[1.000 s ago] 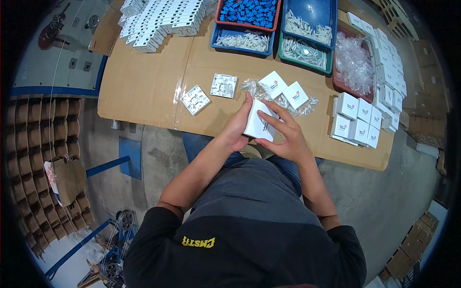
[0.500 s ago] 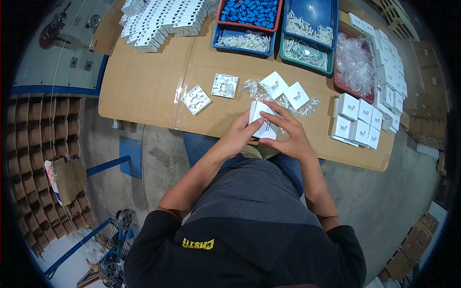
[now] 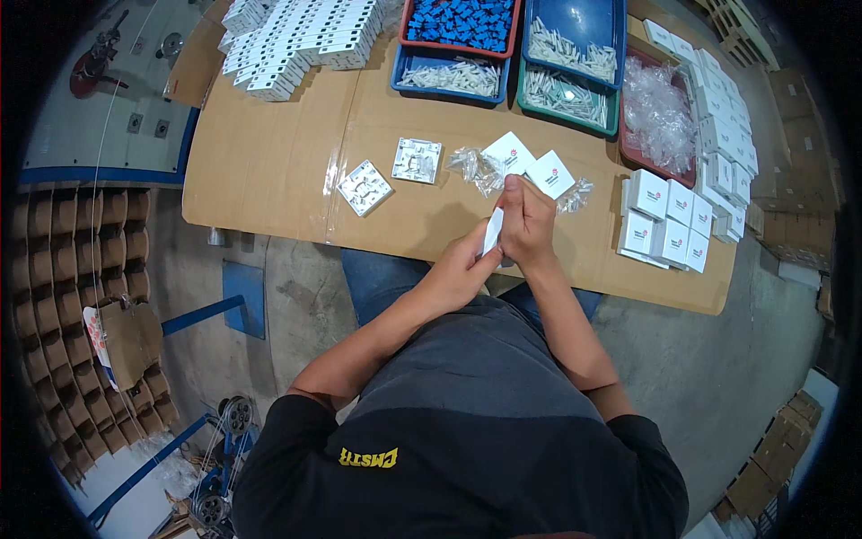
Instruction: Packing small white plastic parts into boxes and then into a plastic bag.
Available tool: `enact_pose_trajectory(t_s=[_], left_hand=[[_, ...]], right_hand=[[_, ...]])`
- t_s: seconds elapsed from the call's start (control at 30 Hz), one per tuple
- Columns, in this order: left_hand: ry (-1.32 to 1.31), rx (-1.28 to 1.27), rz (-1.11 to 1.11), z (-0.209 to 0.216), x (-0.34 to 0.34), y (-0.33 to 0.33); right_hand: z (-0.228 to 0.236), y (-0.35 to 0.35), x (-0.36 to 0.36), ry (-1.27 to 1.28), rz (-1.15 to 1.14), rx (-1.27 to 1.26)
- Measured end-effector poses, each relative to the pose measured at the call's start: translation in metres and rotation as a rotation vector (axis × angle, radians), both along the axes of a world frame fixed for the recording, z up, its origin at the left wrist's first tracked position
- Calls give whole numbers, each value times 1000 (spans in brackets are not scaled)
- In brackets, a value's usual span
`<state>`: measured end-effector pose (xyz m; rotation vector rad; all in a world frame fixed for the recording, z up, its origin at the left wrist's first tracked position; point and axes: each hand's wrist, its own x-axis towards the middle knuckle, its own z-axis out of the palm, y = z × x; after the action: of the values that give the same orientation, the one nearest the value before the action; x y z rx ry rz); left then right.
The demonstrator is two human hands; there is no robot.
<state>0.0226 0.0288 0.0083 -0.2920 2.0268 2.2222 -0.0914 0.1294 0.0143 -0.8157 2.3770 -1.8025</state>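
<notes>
A white square casing [image 3: 492,231] is held up on edge between my two hands, in front of the table's near edge. My left hand [image 3: 458,269] grips its left side, thumb and fingers closed on it. My right hand [image 3: 527,220] is wrapped round the right side, thumb pointing up, and hides much of the casing. Just beyond lie one white square cover [image 3: 508,154] and a second white cover [image 3: 549,174], with crumpled clear plastic bags [image 3: 478,169] around them. To the left, one open white housing [image 3: 365,188] and another open housing [image 3: 417,160] show their inner parts.
Cardboard covers the table [image 3: 278,171]. Stacked white units [image 3: 305,40] stand far left. At the back are trays of blue pieces [image 3: 462,24] and white sticks [image 3: 566,97], plus a red tray of clear bags [image 3: 660,112]. Stacked white square casings [image 3: 664,220] line the right side.
The casing has turned from lying face up to standing on edge. My right hand has gone from spread fingers over its face to wrapping its side, and my left hand has shifted slightly nearer me.
</notes>
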Motion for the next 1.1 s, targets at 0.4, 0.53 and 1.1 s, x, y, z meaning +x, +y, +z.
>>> enact_pose_trajectory(t_s=[0.4, 0.53, 1.1], left_hand=[[-54, 497, 329, -9, -20, -18], [267, 172, 283, 9, -34, -26], [168, -209, -68, -14, -52, -1]], right_hand=[[9, 54, 4, -683, 191, -266], [23, 66, 3, -444, 284, -25], [-32, 114, 11, -555, 227, 206]])
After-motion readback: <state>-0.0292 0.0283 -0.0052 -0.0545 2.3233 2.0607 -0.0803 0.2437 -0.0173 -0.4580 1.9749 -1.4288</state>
